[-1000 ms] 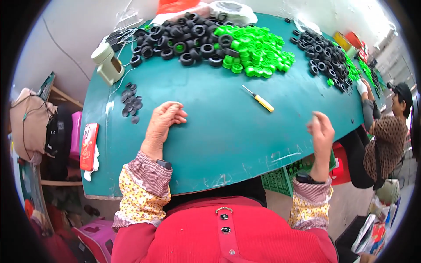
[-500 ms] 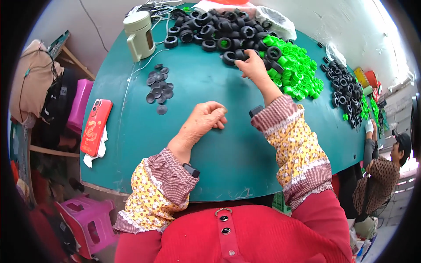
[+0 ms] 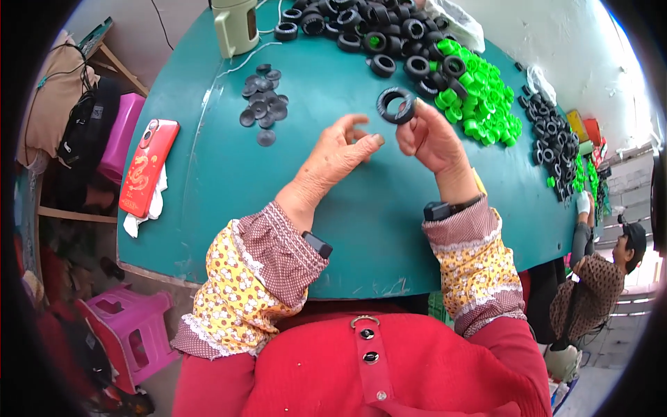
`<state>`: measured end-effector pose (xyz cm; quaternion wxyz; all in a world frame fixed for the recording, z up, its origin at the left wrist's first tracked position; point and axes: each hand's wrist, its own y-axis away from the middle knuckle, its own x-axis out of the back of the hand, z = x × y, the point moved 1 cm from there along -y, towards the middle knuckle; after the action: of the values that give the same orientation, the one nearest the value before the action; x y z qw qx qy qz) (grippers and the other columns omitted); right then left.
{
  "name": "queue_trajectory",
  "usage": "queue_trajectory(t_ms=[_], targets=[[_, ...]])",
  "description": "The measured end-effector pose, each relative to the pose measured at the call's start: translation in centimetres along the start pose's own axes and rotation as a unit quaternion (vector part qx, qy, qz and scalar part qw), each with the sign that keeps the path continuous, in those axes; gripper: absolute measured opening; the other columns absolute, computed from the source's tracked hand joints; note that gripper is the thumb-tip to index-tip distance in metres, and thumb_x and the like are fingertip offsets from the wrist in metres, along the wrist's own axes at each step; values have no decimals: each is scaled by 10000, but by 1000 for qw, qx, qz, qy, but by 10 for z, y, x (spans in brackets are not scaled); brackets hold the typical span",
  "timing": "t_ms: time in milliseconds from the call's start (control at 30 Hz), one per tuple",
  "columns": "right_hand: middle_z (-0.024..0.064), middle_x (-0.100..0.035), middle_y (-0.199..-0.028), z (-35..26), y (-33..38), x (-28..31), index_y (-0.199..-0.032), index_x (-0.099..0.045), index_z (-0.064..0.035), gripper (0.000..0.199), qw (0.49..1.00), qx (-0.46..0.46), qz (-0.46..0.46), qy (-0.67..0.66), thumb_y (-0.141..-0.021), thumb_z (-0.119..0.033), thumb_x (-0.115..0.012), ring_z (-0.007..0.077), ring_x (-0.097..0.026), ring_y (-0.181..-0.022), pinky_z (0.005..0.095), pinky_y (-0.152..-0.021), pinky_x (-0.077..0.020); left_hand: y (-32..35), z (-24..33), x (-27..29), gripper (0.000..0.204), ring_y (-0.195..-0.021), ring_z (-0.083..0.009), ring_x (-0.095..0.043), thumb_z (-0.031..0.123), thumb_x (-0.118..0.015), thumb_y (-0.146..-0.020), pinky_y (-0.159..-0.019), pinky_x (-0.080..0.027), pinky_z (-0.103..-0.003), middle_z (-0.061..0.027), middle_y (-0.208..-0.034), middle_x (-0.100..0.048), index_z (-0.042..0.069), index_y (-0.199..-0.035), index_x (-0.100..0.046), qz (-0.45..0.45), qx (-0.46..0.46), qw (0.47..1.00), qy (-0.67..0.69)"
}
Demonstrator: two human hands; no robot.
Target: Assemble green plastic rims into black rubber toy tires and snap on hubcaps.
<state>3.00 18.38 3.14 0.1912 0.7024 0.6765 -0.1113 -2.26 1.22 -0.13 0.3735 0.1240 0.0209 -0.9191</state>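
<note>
A black toy tire (image 3: 386, 111) is pinched by its edge in my right hand (image 3: 436, 142), held up over the table with its hole showing. My left hand (image 3: 335, 154) is just left of it, thumb and fingers apart, with nothing in it. Beyond my hands lies a heap of black tires (image 3: 375, 28). Bright green plastic wheel hubs (image 3: 486, 101) are piled at its right. Several dark grey round discs (image 3: 262, 101) lie in a loose cluster to the left of my left hand.
On the green table (image 3: 229, 229) stand a pale green lidded mug (image 3: 240, 31) at the back left and a red phone (image 3: 149, 167) on white tissue. Further right are more tires (image 3: 552, 142) near a co-worker (image 3: 590, 285). A pink stool (image 3: 135, 330) stands at lower left.
My right hand has drawn back from the heap with a tire lifted in its fingers. My left hand has moved up and right, its fingers now apart. The view has tilted slightly downward.
</note>
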Motion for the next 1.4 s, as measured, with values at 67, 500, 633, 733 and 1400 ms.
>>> queue_trajectory(t_ms=[67,500,633,733,1400], targets=[[56,-503,-532,15,19,-7,-837,-526,-27,345,999,-39,14,-5,-882,-357,-436,142,-474,-437,231,-403,-378,1,2,-7,644,-825,-146,-532,283,-718,-698,-660,-455,-275,-128,-1052,-514,8,-1201,-423,31,-93,995,-22],[39,-584,-662,-13,81,78,-906,-599,-11,245,861,36,235,449,-809,-228,-543,109,-538,-561,249,-537,-450,3,0,-13,353,-680,-101,-550,131,-667,-702,-600,-450,-219,-48,-821,-568,-4,-1004,-544,23,-72,983,-170],[109,-621,-764,-30,81,112,-1016,-559,-29,402,718,54,351,599,-764,-341,-585,238,-593,-699,352,-652,-465,4,3,-17,371,-709,-110,-556,152,-669,-715,-634,-456,-225,-54,-823,-570,-15,-1018,-537,22,-37,990,-136],[143,-624,-833,-30,65,125,-1096,-510,-51,520,600,18,413,685,-733,-413,-599,299,-595,-794,399,-701,-458,4,2,-15,383,-727,-114,-556,164,-668,-721,-651,-457,-229,-56,-826,-573,-23,-1026,-531,22,-31,991,-129],[60,-606,-807,20,19,-3,-985,-541,-37,327,860,161,142,464,-715,-176,-661,143,-566,-744,267,-660,-448,-2,2,5,304,-695,-205,-602,266,-430,-850,-630,-497,-266,-103,-853,-605,15,-999,-517,48,34,977,205]])
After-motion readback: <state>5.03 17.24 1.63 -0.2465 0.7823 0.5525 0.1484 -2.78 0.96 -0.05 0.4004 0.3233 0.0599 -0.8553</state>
